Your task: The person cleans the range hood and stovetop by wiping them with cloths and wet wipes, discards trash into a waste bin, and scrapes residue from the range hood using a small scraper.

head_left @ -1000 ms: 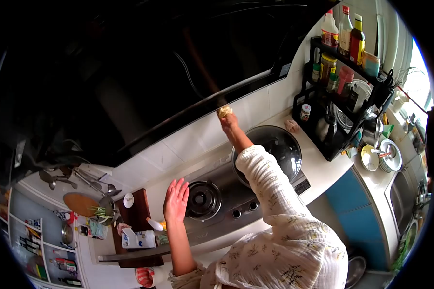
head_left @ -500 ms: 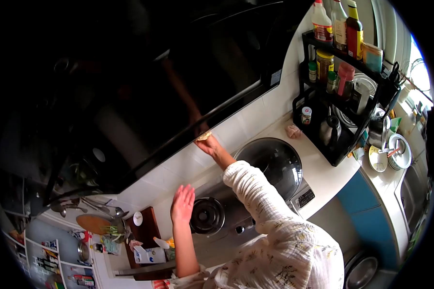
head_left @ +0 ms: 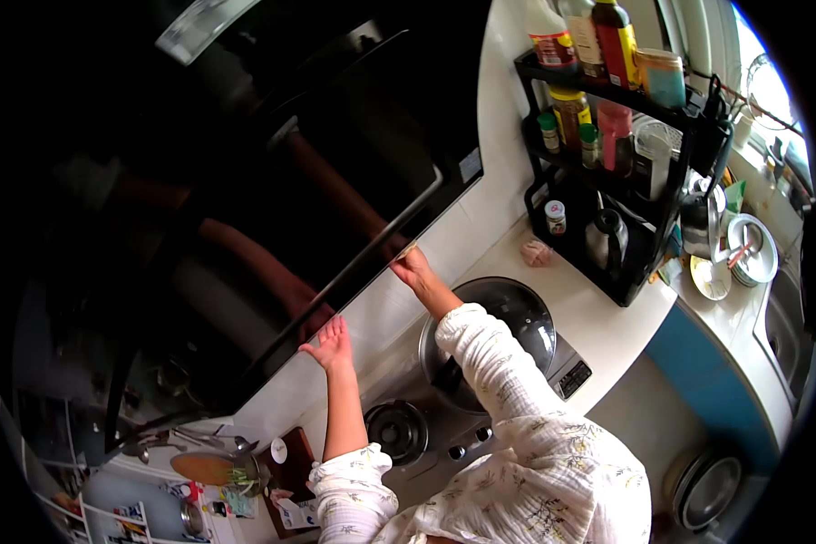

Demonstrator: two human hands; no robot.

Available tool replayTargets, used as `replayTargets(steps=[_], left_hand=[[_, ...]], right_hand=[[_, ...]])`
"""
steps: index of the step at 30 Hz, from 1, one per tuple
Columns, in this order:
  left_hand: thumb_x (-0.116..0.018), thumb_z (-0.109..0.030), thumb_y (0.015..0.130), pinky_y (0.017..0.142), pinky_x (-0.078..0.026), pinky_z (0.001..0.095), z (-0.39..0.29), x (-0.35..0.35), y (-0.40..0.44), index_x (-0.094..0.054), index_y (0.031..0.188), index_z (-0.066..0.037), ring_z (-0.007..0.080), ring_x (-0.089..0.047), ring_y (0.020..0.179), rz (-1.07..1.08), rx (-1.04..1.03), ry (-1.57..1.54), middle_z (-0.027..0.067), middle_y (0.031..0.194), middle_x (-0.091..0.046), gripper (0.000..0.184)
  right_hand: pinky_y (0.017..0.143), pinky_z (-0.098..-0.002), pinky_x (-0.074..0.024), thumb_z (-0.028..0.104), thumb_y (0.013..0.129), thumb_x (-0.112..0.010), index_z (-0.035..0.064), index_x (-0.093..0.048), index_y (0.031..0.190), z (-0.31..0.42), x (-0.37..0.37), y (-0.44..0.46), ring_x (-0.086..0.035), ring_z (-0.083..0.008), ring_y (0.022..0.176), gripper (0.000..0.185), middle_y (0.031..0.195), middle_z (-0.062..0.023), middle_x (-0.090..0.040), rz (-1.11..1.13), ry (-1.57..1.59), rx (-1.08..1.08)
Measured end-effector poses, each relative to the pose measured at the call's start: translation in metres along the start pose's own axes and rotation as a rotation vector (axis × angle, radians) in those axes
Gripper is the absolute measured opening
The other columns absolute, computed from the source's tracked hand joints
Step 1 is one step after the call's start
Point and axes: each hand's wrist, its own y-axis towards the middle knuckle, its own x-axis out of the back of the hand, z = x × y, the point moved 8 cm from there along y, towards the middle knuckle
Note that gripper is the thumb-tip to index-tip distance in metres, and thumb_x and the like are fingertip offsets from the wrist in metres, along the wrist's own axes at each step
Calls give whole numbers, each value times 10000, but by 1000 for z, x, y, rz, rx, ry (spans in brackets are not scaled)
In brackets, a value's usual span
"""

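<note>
My right hand (head_left: 412, 267) is closed on a small pale yellow cloth (head_left: 410, 247), mostly hidden by the fingers. It is at the lower edge of a glossy black range hood (head_left: 444, 118), whose dark panel reflects both arms. Farther left, my left hand (head_left: 332, 344) is raised close to that same edge, fingers stretched out and holding nothing. I cannot tell whether it touches the hood. Beneath my arms is a gas stove (head_left: 435, 467) with a bare burner (head_left: 396, 432) and a large pan under a glass lid (head_left: 528, 317).
A black rack (head_left: 598, 186) with bottles and jars stands on the counter at the right, a crumpled pinkish cloth (head_left: 536, 253) beside it. Bowls (head_left: 709, 277) sit near the sink (head_left: 784, 335). At lower left are a dark board (head_left: 292, 471) and a round wooden board (head_left: 199, 468).
My left hand has risen from beside the burner to the hood's lower edge. My right hand, still with the cloth, stays along that edge. The camera view has shifted.
</note>
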Motion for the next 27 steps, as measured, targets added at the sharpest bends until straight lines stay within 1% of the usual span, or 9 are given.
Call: replayTargets(steps=[2, 5, 6, 10, 13, 19, 20, 24, 27], left_hand=[[-444, -767, 691, 1038, -294, 461, 13, -15, 5, -410, 1249, 1, 291, -383, 1235, 23, -3, -105, 101, 1354, -400, 950], [-451, -793, 660, 1025, -304, 438, 11, -25, -1, -484, 1166, 11, 273, -402, 1207, 36, -20, -224, 103, 1287, -469, 951], [-455, -794, 657, 1019, -308, 429, 9, -26, -1, -491, 1163, 11, 268, -403, 1201, 36, -18, -227, 103, 1266, -487, 952], [-421, -810, 659, 987, -348, 429, -3, -38, -11, -519, 1168, -5, 265, -446, 1182, -39, -72, -248, 95, 1260, -518, 958], [-420, -831, 631, 984, -351, 428, -10, -33, -7, -518, 1175, -11, 267, -447, 1184, -73, -82, -251, 90, 1261, -518, 989], [-410, -851, 613, 967, -364, 437, -4, -36, -6, -513, 1187, -17, 272, -448, 1185, -89, -70, -266, 89, 1267, -514, 1018], [-407, -853, 611, 964, -366, 438, -5, -34, -8, -512, 1188, -17, 272, -449, 1183, -92, -65, -262, 88, 1267, -514, 1021], [-404, -866, 591, 953, -365, 436, -7, -32, 2, -495, 1198, -8, 277, -455, 1169, -63, -69, -237, 98, 1265, -511, 1055], [-403, -877, 570, 953, -356, 434, -4, -33, -7, -470, 1210, 10, 282, -443, 1168, -91, -96, -206, 119, 1277, -491, 1095]], right_hand=[[707, -356, -557, 54, 854, -554, 11, -600, 957, 20, -20, -13, -633, -227, 786, 120, 916, -114, -643, -7, -26, 17], [694, -384, -562, 45, 836, -561, 0, -597, 953, 30, -8, -2, -635, -247, 785, 131, 904, -122, -641, -63, 1, 67], [695, -406, -563, 49, 829, -556, -9, -596, 948, 39, 1, 15, -636, -264, 798, 138, 911, -134, -640, 32, -48, 56], [709, -418, -562, 50, 838, -529, -21, -592, 941, 81, -22, 2, -635, -272, 808, 140, 931, -150, -637, -60, -89, 164], [711, -424, -562, 60, 843, -530, -14, -574, 990, 124, -27, 18, -633, -266, 822, 171, 955, -145, -631, -62, -13, 159], [738, -423, -553, 95, 863, -534, 1, -535, 1065, 203, -19, 30, -624, -263, 872, 222, 996, -121, -617, -149, -68, 493], [766, -425, -543, 121, 875, -534, 11, -533, 1077, 219, -14, 47, -615, -272, 903, 231, 1015, -112, -612, -65, -2, 451], [809, -443, -524, 61, 861, -521, 24, -537, 1085, 228, -45, 21, -613, -271, 923, 227, 1043, -121, -607, -19, -44, 431], [785, -457, -528, 37, 825, -547, 15, -561, 1025, 218, -55, 9, -620, -279, 874, 201, 986, -130, -617, -7, -94, 425]])
